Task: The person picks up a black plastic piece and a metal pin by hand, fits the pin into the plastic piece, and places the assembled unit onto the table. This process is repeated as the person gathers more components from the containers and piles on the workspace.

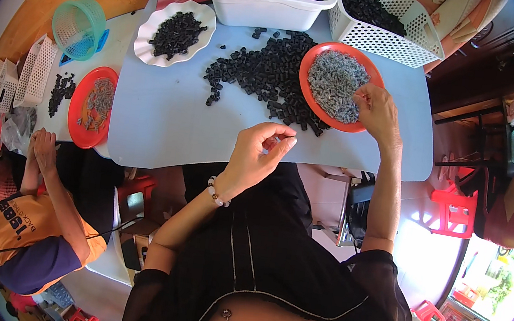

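Note:
My left hand (256, 159) is raised over the near edge of the table, thumb and index finger pinched together. Whatever is between those fingertips is too small to make out. At the right side of a red plate (306, 90) my right hand (378, 116) reaches in, its fingers closed at a heap of small clear-grey pieces (335, 85). Its fingertips touch the heap, and what they pinch is hidden. Loose short black plastic parts (258, 71) lie spread to the left of the plate and beneath its left edge.
A white scalloped dish (205, 34) of black parts stands far left. Behind are a white tub (265, 13) and a white perforated basket (387, 43), both with black parts. On the left, a co-worker (43, 230) sits by another red plate (75, 114) and a green basket (79, 26).

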Action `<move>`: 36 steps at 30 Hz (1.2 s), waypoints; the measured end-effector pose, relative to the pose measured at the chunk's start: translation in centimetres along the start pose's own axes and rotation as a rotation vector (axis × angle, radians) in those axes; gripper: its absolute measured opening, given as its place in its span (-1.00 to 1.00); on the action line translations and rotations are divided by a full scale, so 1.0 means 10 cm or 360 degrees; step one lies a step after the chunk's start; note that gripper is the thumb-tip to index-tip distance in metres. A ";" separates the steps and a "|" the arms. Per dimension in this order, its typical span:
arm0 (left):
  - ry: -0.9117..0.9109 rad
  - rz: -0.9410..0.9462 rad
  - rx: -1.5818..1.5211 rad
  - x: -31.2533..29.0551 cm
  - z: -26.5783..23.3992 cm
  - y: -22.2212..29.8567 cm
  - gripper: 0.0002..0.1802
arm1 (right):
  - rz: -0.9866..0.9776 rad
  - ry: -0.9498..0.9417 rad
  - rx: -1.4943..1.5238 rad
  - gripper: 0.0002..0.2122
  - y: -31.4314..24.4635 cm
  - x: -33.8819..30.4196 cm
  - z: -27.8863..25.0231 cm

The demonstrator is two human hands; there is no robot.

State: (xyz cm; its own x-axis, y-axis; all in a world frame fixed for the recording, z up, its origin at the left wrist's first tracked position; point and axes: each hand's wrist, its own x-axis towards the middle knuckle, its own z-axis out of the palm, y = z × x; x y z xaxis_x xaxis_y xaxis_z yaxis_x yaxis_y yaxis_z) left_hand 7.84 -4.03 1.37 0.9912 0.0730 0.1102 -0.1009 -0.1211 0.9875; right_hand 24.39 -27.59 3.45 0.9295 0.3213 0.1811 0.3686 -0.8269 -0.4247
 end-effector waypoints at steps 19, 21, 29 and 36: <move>-0.0063 0.0012 -0.0308 0.56 0.28 0.09 -0.81 | 0.0313 -0.0144 0.1207 -0.78 -0.10 0.02 -0.22; -0.0095 0.0037 -0.0250 0.66 0.33 0.16 -0.81 | 0.0227 -0.0190 0.1404 -0.76 -0.04 0.01 -0.21; -0.0104 -0.0039 -0.0754 0.46 0.30 0.28 -0.81 | -0.0008 -0.0333 0.1710 -0.78 -0.41 -0.28 -0.30; 0.0088 -0.0007 -0.0930 0.07 0.09 0.19 -0.78 | -0.0105 -0.0509 0.1611 -0.85 -0.91 -0.51 -0.21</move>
State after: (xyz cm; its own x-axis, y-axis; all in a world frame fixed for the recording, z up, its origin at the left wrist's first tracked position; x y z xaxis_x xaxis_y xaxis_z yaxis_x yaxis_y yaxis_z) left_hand 8.37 -5.12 3.22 0.9874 0.1259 0.0964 -0.1429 0.4439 0.8846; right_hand 16.24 -22.68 8.24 0.8133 0.5795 0.0516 0.1211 -0.0819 -0.9893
